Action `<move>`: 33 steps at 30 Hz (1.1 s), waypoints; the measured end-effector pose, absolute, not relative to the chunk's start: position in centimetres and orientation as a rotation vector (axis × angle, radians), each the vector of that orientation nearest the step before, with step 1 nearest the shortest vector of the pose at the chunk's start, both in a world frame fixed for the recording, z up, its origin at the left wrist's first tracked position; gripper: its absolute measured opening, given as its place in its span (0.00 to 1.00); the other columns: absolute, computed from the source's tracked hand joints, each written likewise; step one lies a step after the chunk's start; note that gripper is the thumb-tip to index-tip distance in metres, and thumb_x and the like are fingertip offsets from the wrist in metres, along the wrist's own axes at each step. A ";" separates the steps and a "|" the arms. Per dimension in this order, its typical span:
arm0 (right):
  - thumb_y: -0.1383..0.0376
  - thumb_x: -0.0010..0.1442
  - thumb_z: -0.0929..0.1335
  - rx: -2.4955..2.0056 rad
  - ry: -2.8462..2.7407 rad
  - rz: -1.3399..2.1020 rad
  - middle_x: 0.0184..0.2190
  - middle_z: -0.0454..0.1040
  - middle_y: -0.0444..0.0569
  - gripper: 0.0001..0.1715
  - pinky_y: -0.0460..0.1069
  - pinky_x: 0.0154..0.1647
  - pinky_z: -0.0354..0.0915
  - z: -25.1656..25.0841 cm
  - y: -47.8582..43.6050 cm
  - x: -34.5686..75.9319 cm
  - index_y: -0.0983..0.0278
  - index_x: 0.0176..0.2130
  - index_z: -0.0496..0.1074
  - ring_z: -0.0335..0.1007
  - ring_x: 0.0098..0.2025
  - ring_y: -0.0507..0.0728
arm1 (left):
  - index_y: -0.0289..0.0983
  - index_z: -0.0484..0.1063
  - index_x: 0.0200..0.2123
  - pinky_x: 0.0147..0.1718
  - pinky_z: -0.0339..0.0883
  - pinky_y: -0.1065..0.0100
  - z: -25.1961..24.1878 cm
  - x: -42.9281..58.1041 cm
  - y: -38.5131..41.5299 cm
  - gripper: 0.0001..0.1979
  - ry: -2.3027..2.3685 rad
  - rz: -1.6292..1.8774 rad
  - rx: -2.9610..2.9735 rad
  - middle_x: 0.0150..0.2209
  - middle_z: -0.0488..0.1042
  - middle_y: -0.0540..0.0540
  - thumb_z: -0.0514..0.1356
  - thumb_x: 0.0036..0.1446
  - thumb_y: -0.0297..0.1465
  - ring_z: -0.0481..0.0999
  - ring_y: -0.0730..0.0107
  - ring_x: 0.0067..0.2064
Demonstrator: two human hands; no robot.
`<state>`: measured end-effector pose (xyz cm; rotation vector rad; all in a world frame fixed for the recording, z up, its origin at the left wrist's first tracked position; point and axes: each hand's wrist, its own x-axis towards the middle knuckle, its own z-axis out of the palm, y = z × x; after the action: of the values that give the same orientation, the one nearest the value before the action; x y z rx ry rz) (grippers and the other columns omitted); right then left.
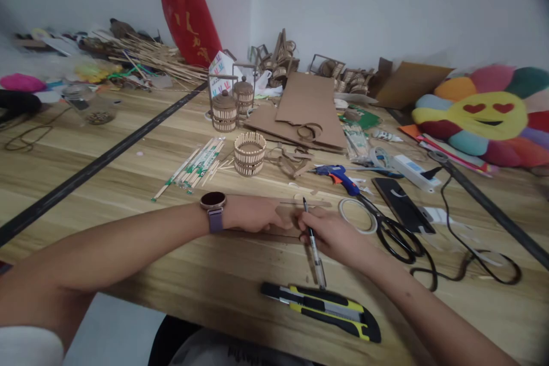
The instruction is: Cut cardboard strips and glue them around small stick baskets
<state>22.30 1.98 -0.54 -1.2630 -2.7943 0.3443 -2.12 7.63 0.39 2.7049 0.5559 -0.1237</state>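
Note:
My left hand (256, 214), with a watch (213, 201) on its wrist, presses on a piece of brown cardboard (288, 213) lying on the table. Its fingers are curled and partly hidden. A pen (314, 249) with a clear barrel is pinched in my right hand (332, 233), slanting over the right end of the cardboard. Nearer to me lies a yellow and black utility knife (321, 309). Beyond my hands stands a small round basket (249, 154) made of short sticks.
On the right are a tape roll (358, 215), black scissors (397, 234), a blue glue gun (338, 176), a phone (403, 204) and a power strip (414, 172) with cords. Packaged sticks (199, 163) lie left of the basket. Cardboard sheets (306, 103) and lidded baskets (224, 111) stand behind.

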 end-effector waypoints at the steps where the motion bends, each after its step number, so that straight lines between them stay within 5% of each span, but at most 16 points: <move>1: 0.71 0.63 0.67 -1.261 -2.792 0.341 0.37 0.76 0.50 0.06 0.49 0.39 0.62 -0.6 2.1 22.3 0.60 0.39 0.69 0.72 0.40 0.59 | 0.48 0.76 0.57 0.31 0.58 0.70 0.5 -2.5 7.6 0.23 0.557 -0.137 2.705 0.38 0.73 0.48 0.64 0.61 0.25 0.69 0.66 0.32; 12: 0.74 0.61 0.66 -1.289 -2.783 0.349 0.38 0.76 0.49 0.09 0.49 0.40 0.64 -0.7 1.6 22.4 0.60 0.38 0.68 0.73 0.42 0.59 | 0.47 0.74 0.60 0.51 0.64 0.65 0.8 -9.6 6.0 0.29 0.680 -0.173 2.697 0.50 0.69 0.43 0.63 0.57 0.21 0.71 0.58 0.51; 33: 0.72 0.62 0.66 -1.287 -2.715 0.284 0.37 0.77 0.50 0.08 0.49 0.39 0.63 -1.7 1.2 22.7 0.60 0.39 0.70 0.73 0.39 0.59 | 0.48 0.75 0.59 0.47 0.65 0.67 0.4 -9.5 6.2 0.30 0.660 -0.132 2.711 0.48 0.70 0.43 0.63 0.55 0.19 0.72 0.59 0.48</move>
<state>22.72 1.24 -1.69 -1.2868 -2.7149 0.2838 -9.49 6.23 0.37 2.7108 0.6604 -0.1319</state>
